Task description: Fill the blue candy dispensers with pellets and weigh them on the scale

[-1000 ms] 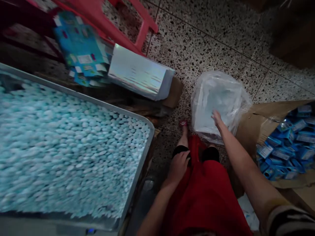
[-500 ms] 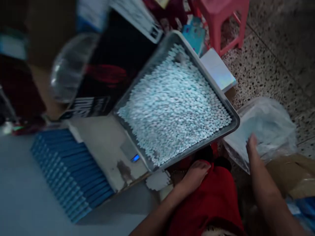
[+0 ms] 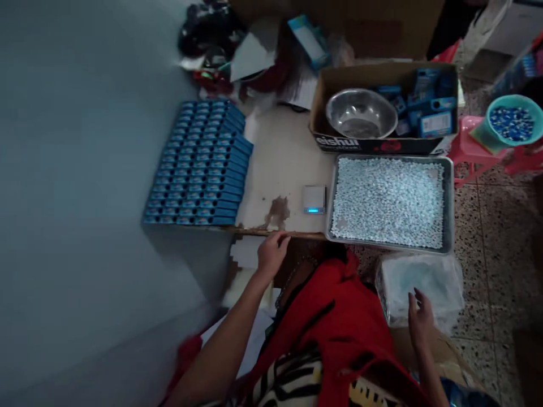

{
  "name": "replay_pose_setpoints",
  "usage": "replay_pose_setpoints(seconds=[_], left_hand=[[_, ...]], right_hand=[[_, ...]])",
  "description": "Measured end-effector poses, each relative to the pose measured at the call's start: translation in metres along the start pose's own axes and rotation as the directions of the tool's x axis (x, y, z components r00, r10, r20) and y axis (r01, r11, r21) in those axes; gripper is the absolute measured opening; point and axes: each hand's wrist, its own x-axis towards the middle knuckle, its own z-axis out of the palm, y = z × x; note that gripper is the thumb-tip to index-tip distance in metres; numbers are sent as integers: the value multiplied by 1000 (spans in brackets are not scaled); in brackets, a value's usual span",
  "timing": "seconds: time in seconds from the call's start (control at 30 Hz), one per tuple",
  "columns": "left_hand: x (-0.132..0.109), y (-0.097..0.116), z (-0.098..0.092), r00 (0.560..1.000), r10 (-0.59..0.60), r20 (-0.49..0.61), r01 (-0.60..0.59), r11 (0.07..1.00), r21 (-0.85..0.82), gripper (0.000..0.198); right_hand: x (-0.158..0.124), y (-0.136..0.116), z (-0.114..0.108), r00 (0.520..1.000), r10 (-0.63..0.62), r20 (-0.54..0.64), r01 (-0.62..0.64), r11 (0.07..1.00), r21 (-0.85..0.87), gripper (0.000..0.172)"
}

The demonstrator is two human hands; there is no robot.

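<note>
My left hand (image 3: 271, 257) is at the table's front edge, loosely curled, with thumb and fingers a little apart and nothing seen in it. My right hand (image 3: 419, 316) hovers at a clear plastic bag (image 3: 418, 282) set low beside the table; its fingers are spread and hold nothing I can see. A metal tray (image 3: 448, 203) full of small white pellets (image 3: 388, 198) lies at the table's right end. Left of it is a small digital scale (image 3: 314, 196) with a lit blue display. Stacked blue boxes (image 3: 197, 164) stand in rows at the left.
Behind the tray, a cardboard box (image 3: 339, 144) holds a steel bowl (image 3: 360, 116) and several blue packets (image 3: 435, 121). A turquoise tub (image 3: 530, 102) of blue and white pieces is by a pink stool (image 3: 470, 141). A wall (image 3: 85, 169) borders the left.
The view has swung left and levelled. My left hand has come off the red cloth on my lap to the table edge. My right hand stays by the plastic bag, fingers now visibly spread.
</note>
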Motion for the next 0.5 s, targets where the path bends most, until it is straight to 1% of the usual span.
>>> replay_pose_setpoints(seconds=[0.07, 0.13, 0.23, 0.3, 0.33, 0.4, 0.47, 0.5], left_hand=[[32, -6, -9, 1000, 4, 0, -4, 1000, 17, 38], [63, -10, -12, 998, 52, 36, -54, 997, 49, 47], [111, -9, -14, 980, 141, 140, -153, 985, 83, 55], [143, -6, -20, 956, 197, 218, -216, 974, 64, 56], [158, -5, -24, 935, 238, 263, -258, 965, 44, 56], [185, -3, -31, 886, 310, 344, -330, 944, 0, 58], [202, -5, -36, 853, 322, 411, -345, 939, -21, 57], [206, -8, -36, 843, 308, 441, -332, 943, -23, 55]], right_hand=[[5, -49, 13, 993, -109, 49, 109, 994, 20, 52], [11, -114, 30, 968, -217, 123, 219, 976, -3, 48], [22, -218, 60, 923, -313, 226, 333, 941, -55, 45], [30, -278, 79, 898, -347, 269, 380, 922, -78, 44], [35, -302, 88, 890, -356, 286, 394, 915, -88, 44], [43, -340, 105, 882, -348, 316, 397, 912, -104, 43], [47, -367, 123, 880, -309, 361, 372, 921, -118, 45], [47, -377, 133, 867, -290, 404, 370, 919, -134, 46]])
